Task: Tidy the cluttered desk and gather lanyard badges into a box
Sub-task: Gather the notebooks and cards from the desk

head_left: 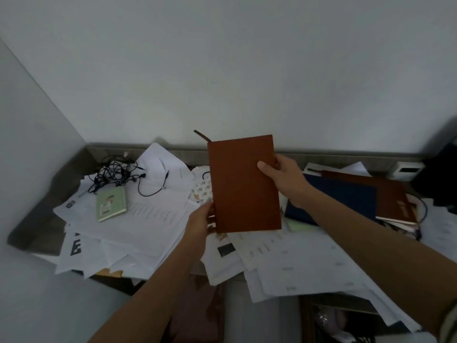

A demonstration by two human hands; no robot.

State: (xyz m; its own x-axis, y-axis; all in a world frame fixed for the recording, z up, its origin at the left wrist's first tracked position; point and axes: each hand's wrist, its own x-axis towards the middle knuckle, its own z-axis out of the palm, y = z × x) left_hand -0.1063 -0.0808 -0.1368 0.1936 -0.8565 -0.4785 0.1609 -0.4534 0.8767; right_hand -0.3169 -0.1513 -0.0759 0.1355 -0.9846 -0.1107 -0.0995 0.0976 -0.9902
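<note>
Gripping a flat brown rectangular notebook (244, 184) upright with left hand (199, 222) and right hand (282, 177), above a grey counter (37, 219) littered with white paper sheets (153, 219).

Green spiral notepad (112, 203) lies on loose white papers (153, 219). Tangled black cables (112, 172) lie just behind it. Dark blue book (351, 191) lies well to its right, white device (405, 170) farther right still, at the grey wall (222, 70).

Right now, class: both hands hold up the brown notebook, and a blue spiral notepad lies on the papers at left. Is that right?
No: the head view shows the spiral notepad on the papers is green, not blue. The left hand and right hand do hold up the brown notebook.
</note>
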